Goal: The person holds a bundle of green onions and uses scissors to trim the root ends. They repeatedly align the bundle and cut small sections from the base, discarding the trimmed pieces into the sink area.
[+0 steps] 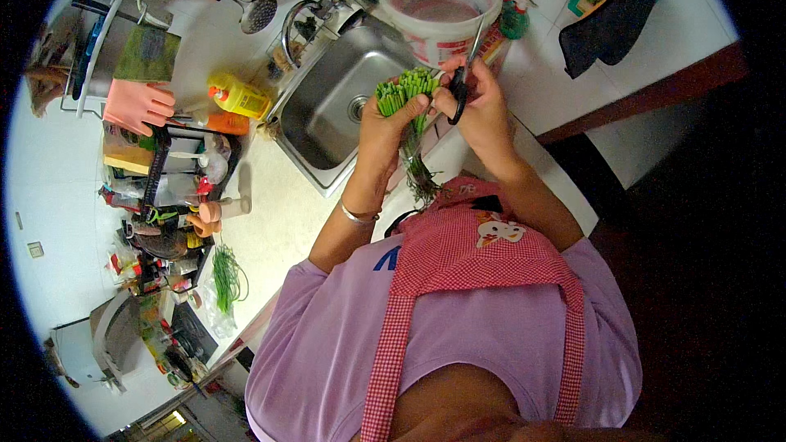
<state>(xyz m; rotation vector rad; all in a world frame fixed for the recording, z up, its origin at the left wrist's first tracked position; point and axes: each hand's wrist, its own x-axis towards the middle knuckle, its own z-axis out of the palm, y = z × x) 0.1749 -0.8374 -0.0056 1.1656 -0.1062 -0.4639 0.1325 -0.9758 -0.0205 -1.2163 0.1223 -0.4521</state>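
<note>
My left hand (388, 120) grips a bunch of thin green vegetable stems (408, 91), its thumb across them. The blunt ends point up and away from me; the thin, darker ends (422, 181) hang towards my apron. Something clear and shiny, perhaps plastic wrap, shows around the lower stems. In my right hand (482, 98) are scissors with black handles (457, 96), their metal blades (477, 40) pointing away from me. The right thumb and fingertips come close to the bunch's right side; whether they touch it I cannot tell. Both hands are over the near right edge of the stainless steel sink (331, 104).
A white plastic bucket (439, 12) stands beyond my hands, with a green spray bottle (514, 17) beside it. The faucet (298, 27) arches over the sink's far left side. Left are a yellow detergent bottle (239, 96), a loaded black rack (156, 178) and more green stems (226, 279).
</note>
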